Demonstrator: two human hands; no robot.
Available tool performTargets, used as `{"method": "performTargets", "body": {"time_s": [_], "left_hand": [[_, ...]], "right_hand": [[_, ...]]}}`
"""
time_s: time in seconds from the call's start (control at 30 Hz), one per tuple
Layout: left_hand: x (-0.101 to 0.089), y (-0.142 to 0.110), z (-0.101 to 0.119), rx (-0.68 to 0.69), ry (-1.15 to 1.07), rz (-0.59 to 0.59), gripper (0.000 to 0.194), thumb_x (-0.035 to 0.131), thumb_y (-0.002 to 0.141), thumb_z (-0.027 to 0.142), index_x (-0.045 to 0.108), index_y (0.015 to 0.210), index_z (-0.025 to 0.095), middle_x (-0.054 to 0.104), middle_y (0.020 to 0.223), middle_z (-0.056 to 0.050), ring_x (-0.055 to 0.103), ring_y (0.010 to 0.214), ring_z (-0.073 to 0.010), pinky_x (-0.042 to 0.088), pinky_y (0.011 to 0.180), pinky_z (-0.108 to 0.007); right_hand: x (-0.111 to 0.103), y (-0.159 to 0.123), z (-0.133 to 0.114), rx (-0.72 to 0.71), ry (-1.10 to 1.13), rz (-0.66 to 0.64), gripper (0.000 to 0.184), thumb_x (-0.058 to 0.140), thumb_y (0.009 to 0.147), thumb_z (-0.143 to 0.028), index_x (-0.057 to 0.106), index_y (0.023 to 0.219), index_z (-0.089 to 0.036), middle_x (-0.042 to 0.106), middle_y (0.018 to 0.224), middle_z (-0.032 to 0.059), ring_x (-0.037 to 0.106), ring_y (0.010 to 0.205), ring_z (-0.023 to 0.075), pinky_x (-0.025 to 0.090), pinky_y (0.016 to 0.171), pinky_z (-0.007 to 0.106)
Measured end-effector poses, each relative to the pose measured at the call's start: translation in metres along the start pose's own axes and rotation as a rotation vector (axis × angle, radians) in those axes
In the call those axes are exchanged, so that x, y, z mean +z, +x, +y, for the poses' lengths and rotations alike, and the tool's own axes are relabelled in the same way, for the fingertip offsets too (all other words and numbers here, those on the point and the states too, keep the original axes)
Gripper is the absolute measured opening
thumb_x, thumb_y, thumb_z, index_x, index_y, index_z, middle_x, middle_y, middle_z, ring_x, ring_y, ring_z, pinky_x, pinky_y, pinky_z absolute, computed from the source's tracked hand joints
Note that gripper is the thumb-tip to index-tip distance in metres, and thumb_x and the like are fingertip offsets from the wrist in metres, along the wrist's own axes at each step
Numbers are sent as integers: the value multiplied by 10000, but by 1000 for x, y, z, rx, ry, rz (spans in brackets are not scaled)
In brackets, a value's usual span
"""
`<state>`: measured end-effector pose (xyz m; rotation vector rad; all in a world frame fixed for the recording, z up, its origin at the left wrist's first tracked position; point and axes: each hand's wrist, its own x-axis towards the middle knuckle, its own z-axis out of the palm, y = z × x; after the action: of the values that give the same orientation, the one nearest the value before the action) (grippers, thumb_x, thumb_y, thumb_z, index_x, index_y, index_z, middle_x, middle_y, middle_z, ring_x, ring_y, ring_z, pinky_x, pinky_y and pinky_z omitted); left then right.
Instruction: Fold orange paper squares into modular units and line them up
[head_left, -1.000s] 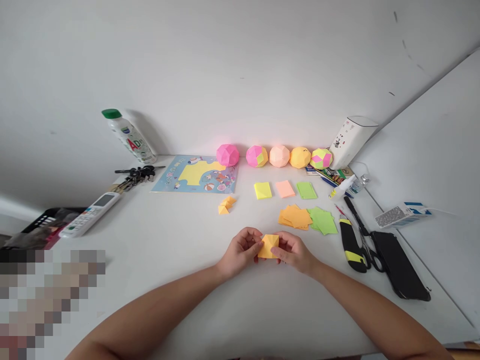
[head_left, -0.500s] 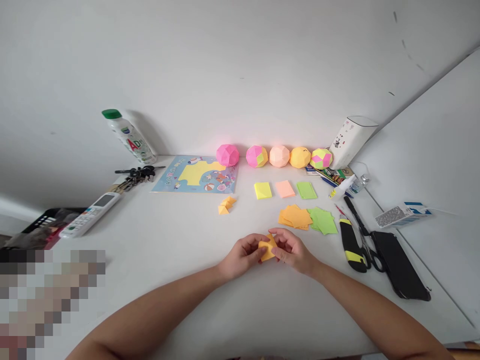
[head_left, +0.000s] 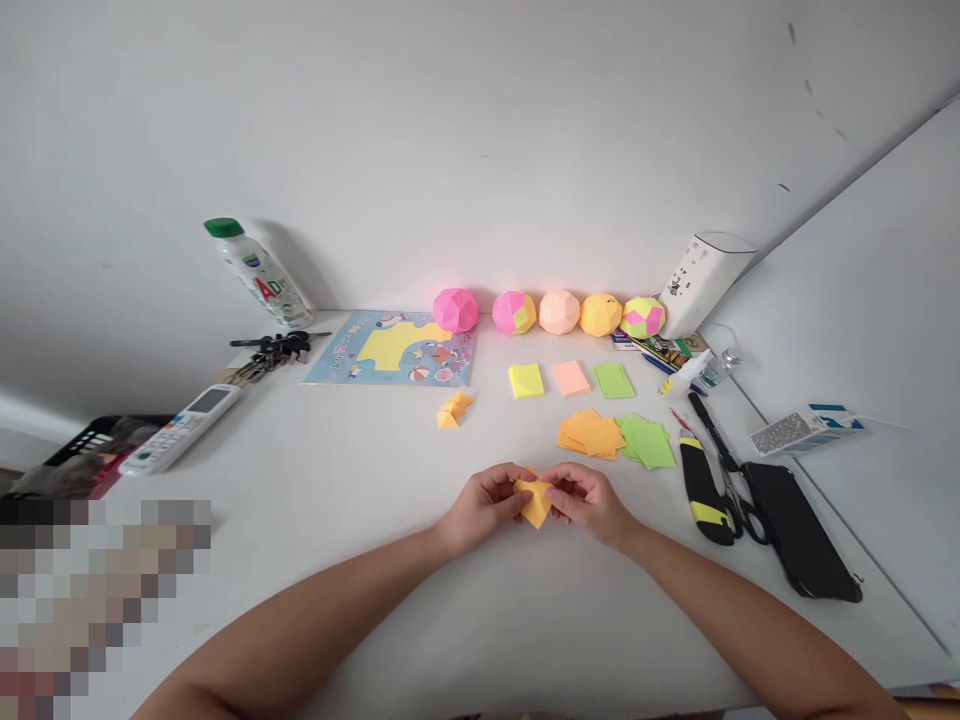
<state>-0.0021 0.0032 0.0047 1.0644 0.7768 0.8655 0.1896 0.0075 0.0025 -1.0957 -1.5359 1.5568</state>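
Observation:
An orange paper piece [head_left: 536, 505], partly folded, is held between both hands above the table, one corner pointing down toward me. My left hand [head_left: 491, 508] pinches its left side between thumb and fingers. On the opposite edge, my right hand [head_left: 589, 500] grips it the same way. Some fingertips are hidden behind the paper. Ahead and to the left lie several folded orange units [head_left: 452, 411] in a small cluster. Just beyond my right hand are loose orange paper sheets [head_left: 591, 433] and loose green paper sheets [head_left: 646, 442].
Yellow [head_left: 526, 381], peach [head_left: 571, 378] and green [head_left: 614, 380] note stacks sit mid-table. Several paper balls [head_left: 559, 312] line the wall. At right are a utility knife [head_left: 703, 490], scissors [head_left: 735, 500] and a black case [head_left: 799, 530]; at left, a remote [head_left: 180, 430] and a bottle [head_left: 262, 275].
The orange paper has been turned in my fingers, so a corner now points downward. Both hands have shifted only slightly; the things on the table are unmoved.

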Motion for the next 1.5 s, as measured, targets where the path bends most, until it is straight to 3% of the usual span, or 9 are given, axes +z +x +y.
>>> {"method": "performTargets", "body": {"time_s": [1.37, 1.5], "left_hand": [[0, 0, -1, -24, -13, -11, 219, 652, 736, 282, 596, 904, 153, 628, 764, -21, 588, 695, -131, 460, 632, -269], [-1, 0, -2, -4, -25, -22, 211, 637, 753, 283, 583, 911, 153, 641, 785, -28, 609, 720, -143, 458, 635, -269]], "right_hand": [[4, -2, -4, -53, -46, -14, 166, 600, 795, -305, 628, 892, -173, 597, 717, 11, 530, 576, 100, 466, 520, 225], [8, -3, -6, -79, -96, 33, 198, 600, 789, -324, 628, 908, -168, 633, 753, 29, 562, 573, 110, 474, 497, 226]]}}
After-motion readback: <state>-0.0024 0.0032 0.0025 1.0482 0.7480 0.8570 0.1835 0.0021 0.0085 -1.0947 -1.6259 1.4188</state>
